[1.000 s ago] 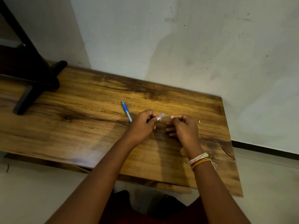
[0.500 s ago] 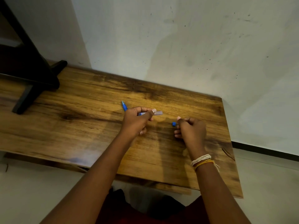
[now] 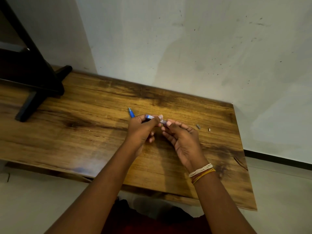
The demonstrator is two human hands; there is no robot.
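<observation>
One wooden table (image 3: 84,132), scuffed white wall (image 3: 185,48), left hand (image 3: 141,130) and right hand (image 3: 183,139) pinching a pen barrel (image 3: 150,117)

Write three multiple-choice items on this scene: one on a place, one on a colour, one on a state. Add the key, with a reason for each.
1. Where do the two small loose parts lie?
A. on the floor
B. on the table, to the right of the right hand
C. in the person's lap

2. What colour is the pen part that sticks out beyond the left hand?
A. red
B. green
C. blue

3. What is the left hand doing?
A. gripping the pen barrel
B. lying flat on the table
C. hanging below the table

Key:
1 B: both bits rest on the wood just past the right hand.
2 C: its plastic shows plainly blue.
3 A: its fingers curl round the barrel, and the right hand pinches the barrel's end.
</observation>
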